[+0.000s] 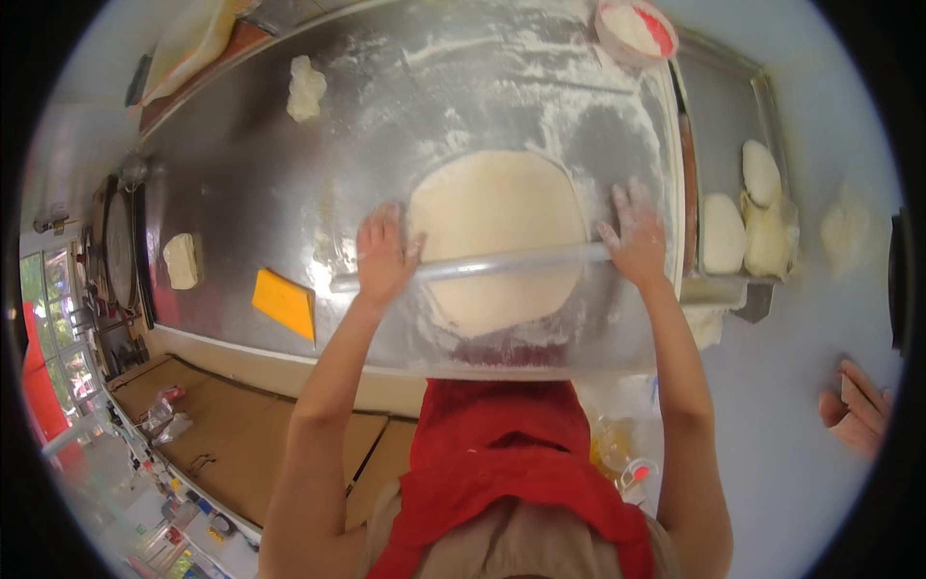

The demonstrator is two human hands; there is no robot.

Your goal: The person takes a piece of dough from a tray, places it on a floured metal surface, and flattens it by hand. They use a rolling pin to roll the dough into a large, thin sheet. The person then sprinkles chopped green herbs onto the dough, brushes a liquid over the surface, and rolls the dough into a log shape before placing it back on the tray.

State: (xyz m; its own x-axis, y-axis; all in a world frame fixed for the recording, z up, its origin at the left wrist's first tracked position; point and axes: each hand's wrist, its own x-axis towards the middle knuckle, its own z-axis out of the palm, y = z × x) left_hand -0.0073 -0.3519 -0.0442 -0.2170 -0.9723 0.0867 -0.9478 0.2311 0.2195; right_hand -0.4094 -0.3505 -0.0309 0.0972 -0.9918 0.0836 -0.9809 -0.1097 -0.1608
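A round, flattened sheet of dough (499, 203) lies on the floured metal worktop (239, 210) in front of me. Across its lower half runs a pale, smooth rolling pin (499, 263). My left hand (385, 253) rests palm down over the pin, just left of the dough, its fingers stretched forward and the thumb apart. Over the pin's right end lies my right hand (636, 235), also flat, with fingers spread beyond the dough's right edge. Neither hand's fingers wrap around the pin. Palms hide parts of it; its left tip sticks out past my left wrist.
An orange-yellow dough scraper (281, 298) lies left of my left forearm. Smaller dough pieces, one pale block (181, 260) and one lump (307, 88), sit farther off. A pink bowl of flour (628, 30) stands at the far right corner. Several dough portions (722, 235) occupy a metal tray (712, 94) beyond the right edge.
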